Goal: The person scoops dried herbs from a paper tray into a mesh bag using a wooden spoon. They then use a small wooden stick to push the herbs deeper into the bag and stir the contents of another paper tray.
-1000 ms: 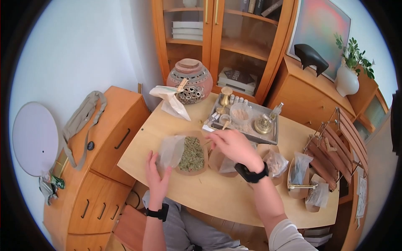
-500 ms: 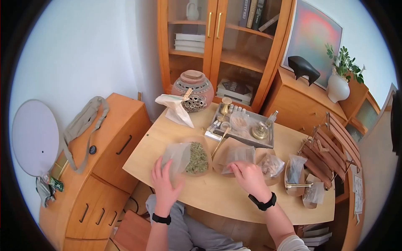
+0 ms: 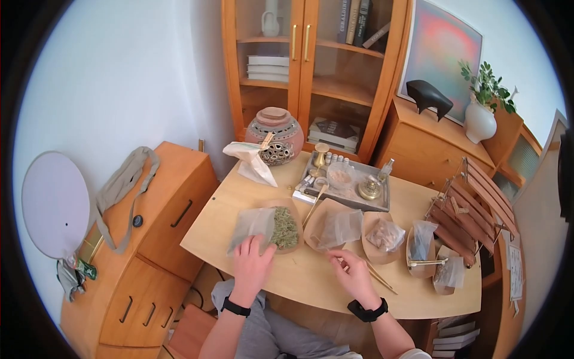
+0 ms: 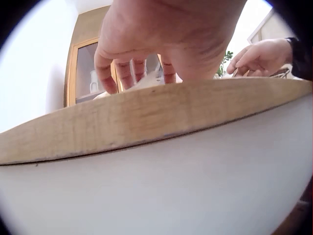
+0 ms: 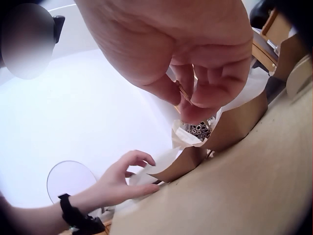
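Observation:
My left hand [image 3: 252, 270] is at the near edge of a translucent bag [image 3: 251, 224], fingers bent and thumb apart from them; it lies over the left of a paper tray [image 3: 294, 213] of dried green herb [image 3: 286, 230]. In the right wrist view my left hand [image 5: 115, 183] shows beside the bag. My right hand [image 3: 357, 280] is near the front of a second tray [image 3: 317, 221] with another translucent bag [image 3: 339, 230]. Its thumb and fingers pinch a thin copper-coloured tool [image 5: 183, 92]; thin brass-coloured ends [image 3: 382, 279] extend past the hand's right side.
Behind stand a grey tray [image 3: 381, 200] of small vessels and a patterned pot [image 3: 275, 134] beside white cloth [image 3: 254, 164]. To the right are several bagged trays and a slatted wooden rack [image 3: 460, 206]. The table's edge [image 4: 146, 117] curves below the hands.
My right hand has moved from above the back of the trays to the table's front side. The brass-coloured ends now show beside it. My left hand has shifted right along the bag's near edge.

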`<state>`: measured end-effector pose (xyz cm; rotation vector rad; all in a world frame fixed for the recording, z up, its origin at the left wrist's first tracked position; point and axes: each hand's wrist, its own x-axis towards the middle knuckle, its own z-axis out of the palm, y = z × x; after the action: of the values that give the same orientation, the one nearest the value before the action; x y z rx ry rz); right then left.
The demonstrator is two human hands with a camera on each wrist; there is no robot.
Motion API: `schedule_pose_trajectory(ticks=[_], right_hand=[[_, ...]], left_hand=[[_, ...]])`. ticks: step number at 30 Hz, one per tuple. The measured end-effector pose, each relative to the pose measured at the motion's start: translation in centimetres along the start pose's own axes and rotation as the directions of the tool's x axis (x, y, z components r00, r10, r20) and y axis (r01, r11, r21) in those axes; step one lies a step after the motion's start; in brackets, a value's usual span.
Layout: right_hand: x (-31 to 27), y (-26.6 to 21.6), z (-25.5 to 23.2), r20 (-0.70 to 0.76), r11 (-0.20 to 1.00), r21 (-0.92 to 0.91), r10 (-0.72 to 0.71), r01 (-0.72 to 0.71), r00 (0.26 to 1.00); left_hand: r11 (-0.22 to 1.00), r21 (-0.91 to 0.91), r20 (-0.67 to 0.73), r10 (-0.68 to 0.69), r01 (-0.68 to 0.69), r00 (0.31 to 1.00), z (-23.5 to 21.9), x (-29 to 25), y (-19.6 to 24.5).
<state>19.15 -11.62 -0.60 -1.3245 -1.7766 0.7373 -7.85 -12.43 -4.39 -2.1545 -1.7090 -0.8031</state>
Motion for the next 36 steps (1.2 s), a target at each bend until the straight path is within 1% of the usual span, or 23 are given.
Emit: schedule_pose_trajectory(ticks=[1, 2, 3, 5, 6, 7, 8, 9, 11, 12, 14, 15, 17, 18, 20, 21, 23, 24, 26, 28, 29, 36], right_hand=[[-0.2, 0.5, 0.0, 0.014, 0.998, 0.046, 0.050, -0.050, 0.999], [-0.3, 1.1, 0.0, 0.031, 0.991, 0.090, 0.098, -0.101, 0.995], [-0.4, 2.1, 0.1, 0.022, 0.990, 0.090, 0.103, -0.104, 0.994], [-0.4, 4.0, 0.2, 0.136, 0.915, 0.283, 0.258, -0.287, 0.957], [-0.3, 4.3, -0.1, 0.131, 0.914, 0.285, 0.260, -0.287, 0.957], [-0.1, 4.4, -0.3, 0.181, 0.834, 0.408, 0.326, -0.373, 0.928], [0.2, 4.6, -0.6, 0.240, 0.728, 0.517, 0.381, -0.450, 0.893], [0.5, 4.7, -0.7, 0.237, 0.728, 0.519, 0.381, -0.448, 0.893], [0.9, 4.8, -0.9, 0.287, 0.646, 0.545, 0.454, -0.533, 0.844], [1.1, 4.8, -1.0, 0.285, 0.645, 0.547, 0.455, -0.533, 0.844], [1.5, 5.0, -1.3, 0.332, 0.679, 0.467, 0.459, -0.566, 0.824], [1.8, 5.1, -1.3, 0.332, 0.679, 0.467, 0.459, -0.567, 0.824], [2.3, 5.5, -1.4, 0.383, 0.668, 0.413, 0.490, -0.619, 0.783], [2.5, 5.8, -1.4, 0.383, 0.668, 0.412, 0.490, -0.620, 0.783], [2.9, 6.2, -1.4, 0.441, 0.647, 0.421, 0.467, -0.636, 0.767], [3.1, 5.8, -1.6, 0.440, 0.647, 0.421, 0.467, -0.635, 0.767], [3.5, 4.8, -2.0, 0.473, 0.599, 0.390, 0.521, -0.700, 0.710], [3.6, 4.7, -2.1, 0.471, 0.601, 0.390, 0.521, -0.698, 0.712], [4.0, 4.5, -2.2, 0.473, 0.631, 0.327, 0.536, -0.704, 0.699], [4.4, 5.3, -1.8, 0.487, 0.657, 0.291, 0.523, -0.695, 0.699], [4.7, 5.6, -1.6, 0.503, 0.680, 0.256, 0.513, -0.687, 0.695], [3.9, 5.2, -1.4, 0.462, 0.731, 0.220, 0.505, -0.646, 0.729]], left_hand=[[0.998, 0.033, 0.000, 0.051, -0.051, 0.999, 0.6, 0.1, -0.4], [0.998, 0.028, 0.003, 0.061, -0.061, 0.998, 1.0, 0.1, -0.7], [0.995, 0.041, -0.011, 0.094, -0.093, 0.996, 1.2, 0.2, -0.9], [0.990, 0.052, -0.025, 0.133, -0.132, 0.991, 1.2, 0.5, -1.2], [0.988, 0.044, -0.010, 0.150, -0.150, 0.989, 1.0, 0.6, -1.2], [0.985, 0.037, 0.003, 0.166, -0.166, 0.986, 0.9, 0.7, -1.4], [0.985, 0.037, 0.003, 0.169, -0.169, 0.986, 0.8, 0.7, -1.6], [0.981, 0.028, -0.003, 0.194, -0.194, 0.981, 0.7, 0.7, -1.8], [0.975, 0.019, -0.007, 0.222, -0.222, 0.975, 0.5, 0.6, -2.0], [0.975, 0.014, -0.021, 0.222, -0.222, 0.975, 0.2, 0.5, -2.0], [0.975, 0.007, -0.034, 0.223, -0.223, 0.974, -0.4, 0.4, -2.0], [0.973, 0.009, -0.040, 0.229, -0.229, 0.973, -0.7, 0.3, -2.0], [0.972, 0.008, -0.045, 0.234, -0.234, 0.971, -1.3, 0.0, -2.0], [0.972, 0.001, -0.053, 0.235, -0.235, 0.971, -1.6, -0.1, -2.0], [0.971, -0.004, -0.063, 0.236, -0.237, 0.970, -2.4, -0.2, -2.0], [0.972, -0.005, -0.070, 0.235, -0.235, 0.970, -2.9, -0.3, -1.9], [0.972, -0.007, -0.078, 0.233, -0.234, 0.969, -3.9, -0.5, -1.8], [0.973, -0.002, -0.087, 0.229, -0.230, 0.970, -4.3, -0.6, -1.8], [0.975, 0.003, -0.101, 0.222, -0.223, 0.970, -4.9, -0.9, -2.1], [0.973, 0.030, -0.060, 0.229, -0.227, 0.972, -5.4, -1.3, -2.5], [0.974, 0.034, -0.065, 0.225, -0.224, 0.972, -5.7, -1.3, -2.6], [0.981, 0.063, -0.123, 0.193, -0.186, 0.974, -7.8, -2.2, -3.3]])
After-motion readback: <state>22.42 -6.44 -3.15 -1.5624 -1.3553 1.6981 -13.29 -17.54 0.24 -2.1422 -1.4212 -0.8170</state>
